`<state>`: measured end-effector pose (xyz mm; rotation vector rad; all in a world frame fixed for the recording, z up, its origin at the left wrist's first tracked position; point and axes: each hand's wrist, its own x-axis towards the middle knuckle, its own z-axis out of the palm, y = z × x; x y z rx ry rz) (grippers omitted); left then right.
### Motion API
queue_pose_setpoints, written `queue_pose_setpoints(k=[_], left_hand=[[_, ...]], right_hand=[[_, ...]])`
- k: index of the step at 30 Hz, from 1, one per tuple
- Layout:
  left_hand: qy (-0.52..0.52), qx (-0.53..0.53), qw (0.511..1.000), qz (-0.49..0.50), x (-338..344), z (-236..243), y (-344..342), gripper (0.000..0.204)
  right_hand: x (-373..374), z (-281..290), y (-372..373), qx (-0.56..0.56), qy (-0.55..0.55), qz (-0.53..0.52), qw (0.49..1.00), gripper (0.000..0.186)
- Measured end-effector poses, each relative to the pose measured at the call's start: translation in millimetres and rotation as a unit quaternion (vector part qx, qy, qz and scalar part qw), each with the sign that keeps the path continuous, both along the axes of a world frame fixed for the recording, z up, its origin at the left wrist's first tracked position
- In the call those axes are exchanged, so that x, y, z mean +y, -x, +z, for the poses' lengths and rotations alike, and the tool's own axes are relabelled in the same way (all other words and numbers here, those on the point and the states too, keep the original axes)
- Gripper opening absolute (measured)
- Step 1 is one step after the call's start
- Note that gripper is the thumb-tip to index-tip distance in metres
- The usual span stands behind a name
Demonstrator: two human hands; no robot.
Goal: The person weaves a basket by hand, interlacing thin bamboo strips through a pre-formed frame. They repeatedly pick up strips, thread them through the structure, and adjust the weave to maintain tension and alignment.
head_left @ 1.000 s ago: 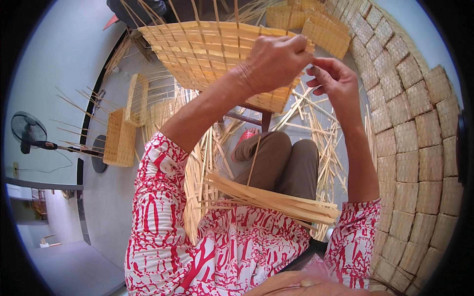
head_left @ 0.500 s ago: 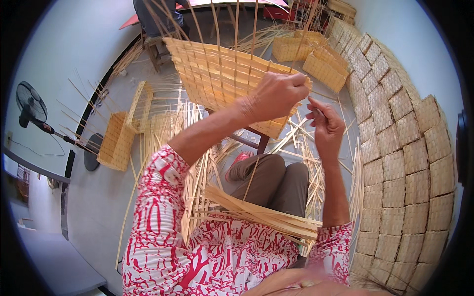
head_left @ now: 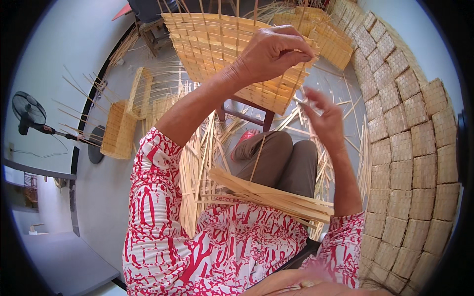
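A partly woven bamboo basket (head_left: 207, 47) rests tilted on a dark wooden stool (head_left: 268, 120), its loose upright strips rising past the top of the view. My left hand (head_left: 274, 52) reaches across the front of it to the right edge. There the thumb and fingers are closed in a pinch; what lies between them is hidden. Just below and right of that corner is my right hand (head_left: 326, 118), blurred a little, thumb and fingers apart with nothing visible in them. Across my lap lies a bundle of flat bamboo strips (head_left: 276, 195).
Loose strips (head_left: 195, 167) cover the floor around my legs. Partly woven baskets stand on the left (head_left: 114, 135) and at the far right (head_left: 332, 44). Stacked woven baskets (head_left: 405, 163) line the right wall. A black fan (head_left: 29, 111) stands left; a person sits at the far left.
My right hand has drawn slightly down from the basket's corner, its fingers parting. My left hand stays at the edge. The whole view has shifted, and the basket now appears higher.
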<state>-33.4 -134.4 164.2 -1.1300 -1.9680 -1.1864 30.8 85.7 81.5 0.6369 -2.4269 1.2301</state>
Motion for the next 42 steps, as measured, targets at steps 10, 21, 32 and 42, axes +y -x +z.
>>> queue_pose_setpoints(k=[10,21,32,42], left_hand=[[0.115,0.090,0.987,0.065,-12.0,-2.9,16.8,0.014],[0.135,0.200,0.954,0.181,-0.4,-1.3,16.9,0.011],[0.194,0.242,0.926,0.213,-1.5,-4.6,19.3,0.013],[0.255,0.310,0.890,0.214,-0.1,-4.7,9.0,0.018]], right_hand=[[-23.7,45.4,57.8,-0.192,0.374,0.077,0.904,0.027],[-22.4,32.7,66.9,-0.195,0.410,0.105,0.885,0.023],[-24.2,30.6,64.2,-0.175,0.412,0.084,0.890,0.023],[-30.5,30.1,55.9,-0.156,0.399,0.084,0.899,0.023]])
